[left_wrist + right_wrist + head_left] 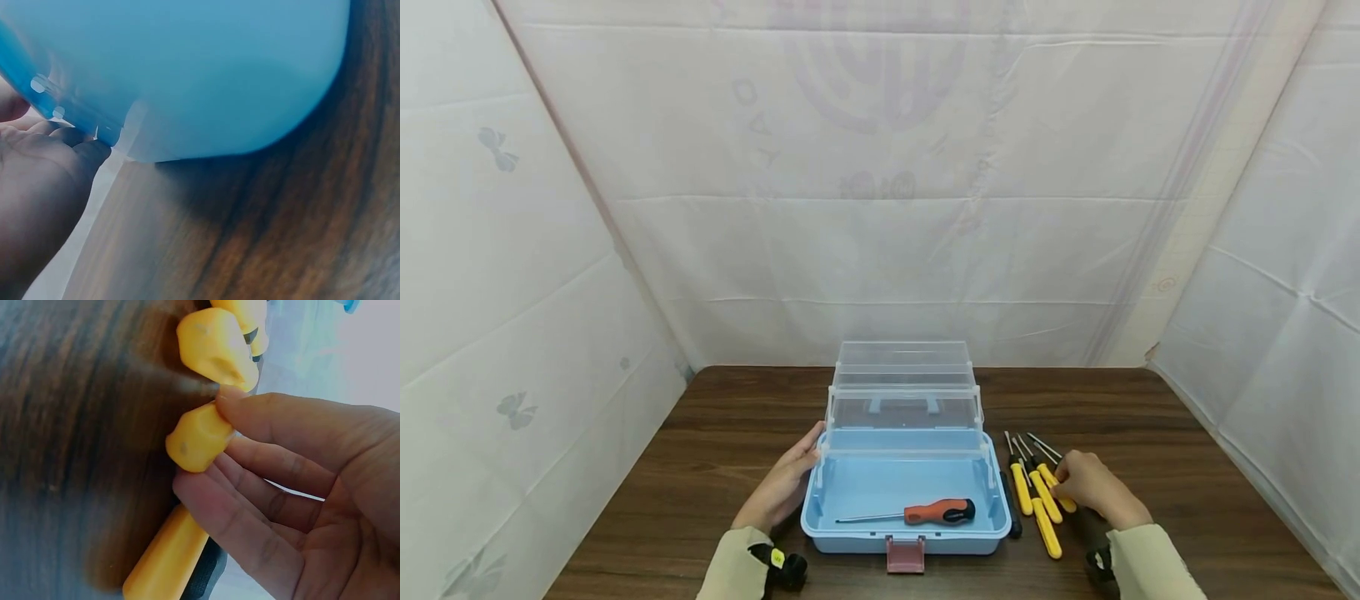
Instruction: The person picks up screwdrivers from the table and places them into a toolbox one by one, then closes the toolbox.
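A light-blue toolbox point(906, 543) stands with its clear lid and trays point(904, 408) raised at the back. Inside lies an orange-and-black screwdriver point(936, 512), its shaft pointing left. My left hand point(788, 479) rests against the box's left side, fingers along the rim; in the left wrist view its fingertips touch the blue edge point(81, 122). To the right of the box, my right hand point(1090, 483) pinches the handle of a yellow-handled screwdriver point(197, 437) between thumb and fingers. Other yellow-handled screwdrivers point(1047, 529) lie close beside that hand.
A black handle point(1013, 512) lies along the box's right side. The dark wooden table point(730, 425) ends at a white sheet point(880, 250) hung behind and at both sides. A pink latch point(906, 556) hangs from the box's front.
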Tool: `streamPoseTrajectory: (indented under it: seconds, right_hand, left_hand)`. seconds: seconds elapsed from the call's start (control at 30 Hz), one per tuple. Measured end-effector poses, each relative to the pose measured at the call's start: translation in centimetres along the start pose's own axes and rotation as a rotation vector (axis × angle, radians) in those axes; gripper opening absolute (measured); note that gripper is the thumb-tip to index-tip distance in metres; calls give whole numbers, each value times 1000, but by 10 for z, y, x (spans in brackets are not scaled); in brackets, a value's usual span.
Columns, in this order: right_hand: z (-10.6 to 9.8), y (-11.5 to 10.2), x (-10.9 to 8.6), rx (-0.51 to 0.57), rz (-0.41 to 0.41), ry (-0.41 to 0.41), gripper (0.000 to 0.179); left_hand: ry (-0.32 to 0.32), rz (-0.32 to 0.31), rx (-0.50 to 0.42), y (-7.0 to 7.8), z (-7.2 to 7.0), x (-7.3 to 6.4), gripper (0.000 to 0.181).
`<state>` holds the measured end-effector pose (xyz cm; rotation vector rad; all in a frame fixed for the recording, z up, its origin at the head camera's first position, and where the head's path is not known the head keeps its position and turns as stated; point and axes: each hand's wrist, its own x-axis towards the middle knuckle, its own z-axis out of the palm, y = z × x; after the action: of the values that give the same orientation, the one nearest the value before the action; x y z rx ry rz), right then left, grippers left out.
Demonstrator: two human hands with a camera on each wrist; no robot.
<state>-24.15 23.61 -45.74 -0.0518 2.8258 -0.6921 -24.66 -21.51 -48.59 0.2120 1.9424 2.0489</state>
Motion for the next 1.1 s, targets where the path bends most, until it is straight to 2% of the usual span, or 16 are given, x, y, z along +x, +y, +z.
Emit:
streamPoseTrajectory:
  seconds: [0.47, 0.77, 1.1]
  right_hand:
    - [-3, 7, 0, 78, -2, -35, 7]
    - [-7, 6, 1, 73, -7, -45, 14]
    - [-9, 7, -1, 93, -4, -59, 11]
  left_hand:
    - [28, 0, 7, 2, 3, 4, 63]
    - [39, 20, 22, 2, 1, 5, 63]
    - [27, 30, 17, 2, 0, 6, 60]
